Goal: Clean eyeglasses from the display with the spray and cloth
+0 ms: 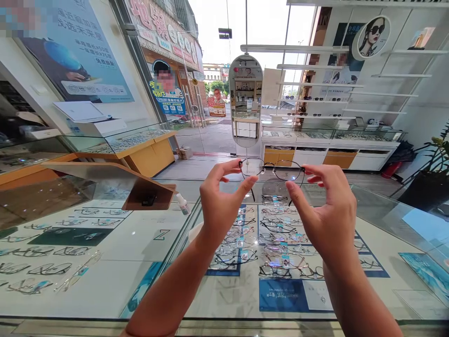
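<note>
A thin, dark-rimmed pair of glasses (268, 164) is held up above the glass display counter, its temples pointing down and back toward me. My left hand (228, 194) pinches the frame's left side near the hinge, thumb low by the left lens. At the other hinge, my right hand (324, 201) grips the frame, its thumb near the temple. Below both hands, rows of eyeglasses (277, 227) lie in the glass counter (224, 299) on blue and white mats.
A small white bottle (183, 204) stands on the counter left of my left hand, beside a wooden-edged mirror or panel (147, 194). More glasses (49, 269) lie at the left. An oval mirror (246, 100) stands ahead. A potted plant (428, 173) is at the right.
</note>
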`<state>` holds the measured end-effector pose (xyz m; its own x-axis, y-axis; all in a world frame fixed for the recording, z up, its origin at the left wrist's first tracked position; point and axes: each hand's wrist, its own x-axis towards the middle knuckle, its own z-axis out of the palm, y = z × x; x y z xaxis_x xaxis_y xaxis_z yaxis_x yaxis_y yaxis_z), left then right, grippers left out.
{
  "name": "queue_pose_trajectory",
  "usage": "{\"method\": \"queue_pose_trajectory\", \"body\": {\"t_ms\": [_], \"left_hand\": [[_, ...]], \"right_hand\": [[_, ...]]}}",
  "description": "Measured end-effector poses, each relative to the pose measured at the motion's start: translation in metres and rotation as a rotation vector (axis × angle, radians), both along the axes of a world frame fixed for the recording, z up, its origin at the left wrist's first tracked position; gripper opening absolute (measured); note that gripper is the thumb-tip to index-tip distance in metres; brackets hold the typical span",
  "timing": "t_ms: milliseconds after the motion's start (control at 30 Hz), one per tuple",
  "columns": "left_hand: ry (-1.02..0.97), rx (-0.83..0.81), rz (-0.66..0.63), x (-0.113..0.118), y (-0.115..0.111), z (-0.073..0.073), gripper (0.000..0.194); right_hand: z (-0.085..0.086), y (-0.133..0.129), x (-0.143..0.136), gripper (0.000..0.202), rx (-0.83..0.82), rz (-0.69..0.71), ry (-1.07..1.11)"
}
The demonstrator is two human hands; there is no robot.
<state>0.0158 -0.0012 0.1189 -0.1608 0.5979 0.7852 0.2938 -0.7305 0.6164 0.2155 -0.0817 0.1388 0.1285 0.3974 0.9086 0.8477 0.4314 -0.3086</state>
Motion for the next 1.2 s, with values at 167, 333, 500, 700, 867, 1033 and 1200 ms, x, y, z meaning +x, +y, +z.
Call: {"method": "queue_pose_trajectory", "body": {"t_ms": [167, 333, 500, 700, 867, 1033, 1200], "left_hand": [[0.027, 0.003, 0.007, 0.0, 0.002, -0.004, 0.044], [0.038, 0.04, 0.025, 0.001, 0.003, -0.005, 0.045], [0.044, 0.142, 0.106, 0.004, -0.001, -0.005, 0.046], [0.063, 0.223, 0.169, 0.007, -0.005, -0.005, 0.045], [0.074, 0.293, 0.204, 0.009, -0.006, -0.005, 0.045], [0.091, 0.336, 0.218, 0.011, -0.009, -0.006, 0.045], [0.096, 0.349, 0.222, 0.011, -0.011, -0.006, 0.044]], "right_hand": [[0.001, -0.001, 0.0, 0.03, 0.011, -0.003, -0.002], [0.001, -0.001, 0.0, 0.03, -0.034, -0.017, -0.002], [0.001, 0.004, 0.002, 0.035, -0.124, -0.023, -0.001], [0.0, 0.009, 0.004, 0.04, -0.207, 0.001, 0.028], [-0.002, 0.012, 0.005, 0.046, -0.251, 0.015, 0.027], [-0.005, 0.015, 0.008, 0.047, -0.283, 0.026, 0.024], [-0.006, 0.017, 0.008, 0.048, -0.299, 0.052, 0.034]]}}
